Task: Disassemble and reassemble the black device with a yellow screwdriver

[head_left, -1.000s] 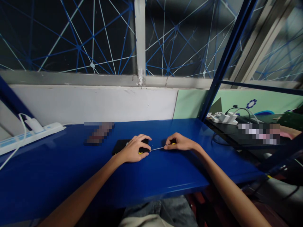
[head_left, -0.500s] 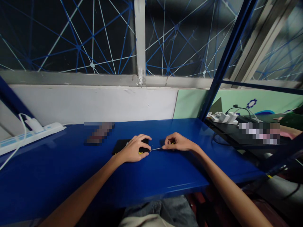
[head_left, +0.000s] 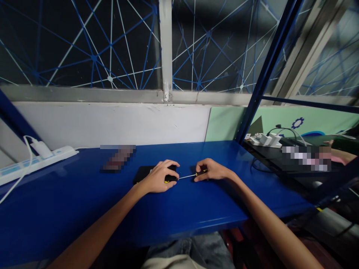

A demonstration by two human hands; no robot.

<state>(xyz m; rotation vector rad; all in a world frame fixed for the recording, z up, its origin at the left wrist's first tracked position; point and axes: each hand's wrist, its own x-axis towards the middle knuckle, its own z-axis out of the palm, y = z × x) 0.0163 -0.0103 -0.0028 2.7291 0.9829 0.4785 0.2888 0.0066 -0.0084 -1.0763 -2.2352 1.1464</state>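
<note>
A flat black case (head_left: 143,172) with yellow bits along its near edge lies on the blue table (head_left: 179,211). My left hand (head_left: 162,176) rests over the right part of it, fingers curled round the edge and hiding much of the case. In my right hand (head_left: 212,170) is a screwdriver (head_left: 187,176), gripped between thumb and fingers by its black and yellow handle. Its thin metal shaft points left, and the tip reaches the right edge of the case beside my left fingertips. The exact contact point is too small to make out.
A white power strip (head_left: 63,151) with a plugged-in charger stands at the far left. Behind my left hand lies a blurred-out dark object (head_left: 119,158). A blue frame post (head_left: 260,80) rises at the right, beyond which are chargers (head_left: 269,139) and another person's arm (head_left: 346,157).
My right fingers have shifted on the screwdriver and loosened a little, so more of its handle shows. My left hand stays on the case.
</note>
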